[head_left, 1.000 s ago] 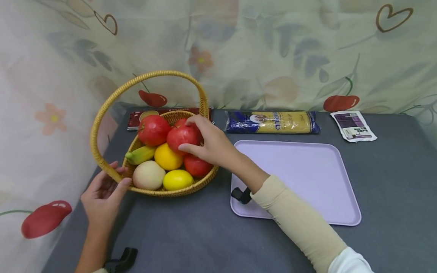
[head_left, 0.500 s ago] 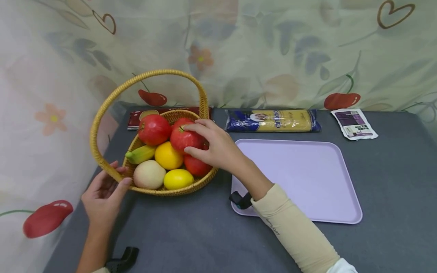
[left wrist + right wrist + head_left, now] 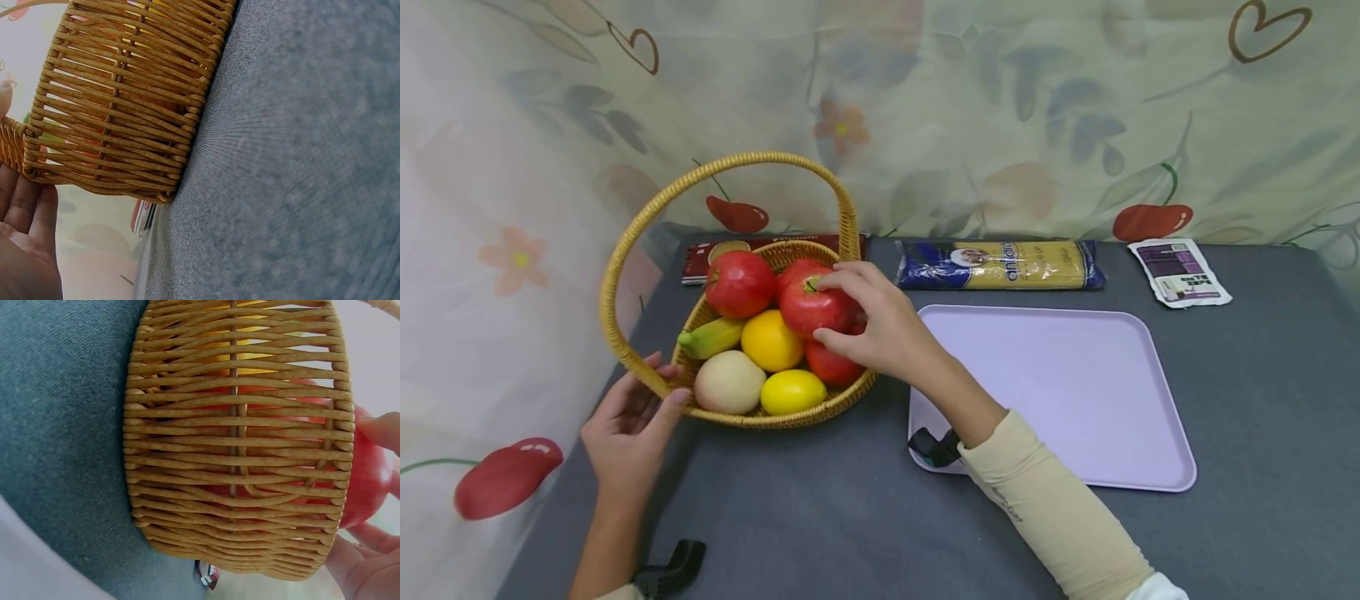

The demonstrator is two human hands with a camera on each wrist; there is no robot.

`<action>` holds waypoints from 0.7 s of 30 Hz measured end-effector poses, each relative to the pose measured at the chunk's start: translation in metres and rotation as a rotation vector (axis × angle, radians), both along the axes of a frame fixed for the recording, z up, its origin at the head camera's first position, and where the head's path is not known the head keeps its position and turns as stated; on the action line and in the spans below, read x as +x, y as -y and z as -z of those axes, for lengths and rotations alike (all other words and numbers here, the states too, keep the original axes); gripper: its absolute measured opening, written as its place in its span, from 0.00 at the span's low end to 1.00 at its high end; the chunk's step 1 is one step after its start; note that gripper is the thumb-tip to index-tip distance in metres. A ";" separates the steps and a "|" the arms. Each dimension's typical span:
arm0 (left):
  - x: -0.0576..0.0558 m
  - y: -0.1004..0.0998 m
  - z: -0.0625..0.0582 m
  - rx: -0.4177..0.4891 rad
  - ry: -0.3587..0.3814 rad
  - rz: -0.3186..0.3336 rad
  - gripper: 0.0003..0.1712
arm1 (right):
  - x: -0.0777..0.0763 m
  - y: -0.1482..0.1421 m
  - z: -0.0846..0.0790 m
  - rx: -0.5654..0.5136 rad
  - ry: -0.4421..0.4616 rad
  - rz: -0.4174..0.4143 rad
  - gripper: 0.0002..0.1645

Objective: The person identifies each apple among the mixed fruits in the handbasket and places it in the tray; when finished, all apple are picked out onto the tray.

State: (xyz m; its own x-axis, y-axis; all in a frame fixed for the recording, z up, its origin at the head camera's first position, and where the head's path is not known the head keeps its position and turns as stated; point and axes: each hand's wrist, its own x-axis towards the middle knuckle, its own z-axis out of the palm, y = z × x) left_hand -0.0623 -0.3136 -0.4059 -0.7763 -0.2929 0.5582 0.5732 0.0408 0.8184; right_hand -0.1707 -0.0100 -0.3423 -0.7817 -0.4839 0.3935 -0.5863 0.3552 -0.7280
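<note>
A wicker basket (image 3: 820,414) with a tall handle stands at the left of the table, full of fruit. My left hand (image 3: 628,429) grips the handle's near base, thumb at the rim. With thumb and fingers, my right hand (image 3: 883,325) holds a red pomegranate (image 3: 815,308) at the basket's right side, above other red fruit (image 3: 832,364). Another red pomegranate (image 3: 741,283) lies to its left. In front are a banana (image 3: 711,337), an orange (image 3: 772,340), a pale round peach (image 3: 730,382) and a yellow lemon (image 3: 793,392). The right wrist view shows the pomegranate (image 3: 369,481) bulging over the rim.
A lilac tray (image 3: 1045,392) lies right of the basket, partly under my right forearm. Behind it are a pasta packet (image 3: 1000,265) and a white-and-purple sachet (image 3: 1180,273). A dark red packet (image 3: 696,262) sits behind the basket. Patterned cloth hangs along the back and left.
My right hand and the pomegranate have shifted slightly right, and its top end has turned into view. My left hand has stayed on the handle base.
</note>
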 end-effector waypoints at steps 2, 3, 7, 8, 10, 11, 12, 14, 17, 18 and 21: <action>0.000 0.000 0.000 -0.008 0.004 -0.007 0.25 | 0.000 -0.001 0.001 -0.016 -0.007 -0.001 0.28; 0.000 0.000 0.000 -0.010 0.005 -0.008 0.25 | 0.001 -0.002 0.002 -0.022 -0.009 0.000 0.28; 0.000 0.000 0.000 -0.004 0.002 -0.005 0.25 | 0.001 -0.004 0.003 -0.051 0.002 -0.006 0.28; 0.000 0.000 0.001 -0.002 0.000 -0.002 0.25 | 0.001 -0.005 0.003 -0.059 0.005 -0.006 0.28; 0.000 -0.001 0.000 0.007 -0.001 0.006 0.25 | 0.001 -0.007 0.003 -0.076 0.013 -0.009 0.28; 0.000 -0.001 0.000 0.010 -0.001 0.007 0.26 | 0.002 -0.007 0.003 -0.084 0.017 -0.010 0.28; 0.000 -0.001 0.000 0.010 0.000 0.007 0.26 | 0.002 -0.008 0.003 -0.090 0.019 -0.011 0.28; 0.000 -0.001 0.000 0.015 -0.002 0.007 0.25 | 0.002 -0.010 0.002 -0.104 0.024 -0.011 0.28; 0.000 -0.001 0.000 0.022 -0.009 0.009 0.25 | 0.003 -0.013 0.002 -0.121 0.022 -0.010 0.28; 0.000 -0.001 0.000 0.024 -0.013 0.011 0.25 | 0.003 -0.015 0.002 -0.122 0.016 -0.006 0.28; -0.001 0.000 0.001 0.028 -0.023 0.017 0.25 | 0.004 -0.020 0.001 -0.130 0.009 0.008 0.28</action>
State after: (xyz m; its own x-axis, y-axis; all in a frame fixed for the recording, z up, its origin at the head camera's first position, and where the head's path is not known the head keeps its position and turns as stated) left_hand -0.0632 -0.3133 -0.4064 -0.7686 -0.2954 0.5675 0.5919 0.0085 0.8060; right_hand -0.1666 0.0098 -0.3437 -0.7889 -0.4229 0.4459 -0.5775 0.2619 -0.7732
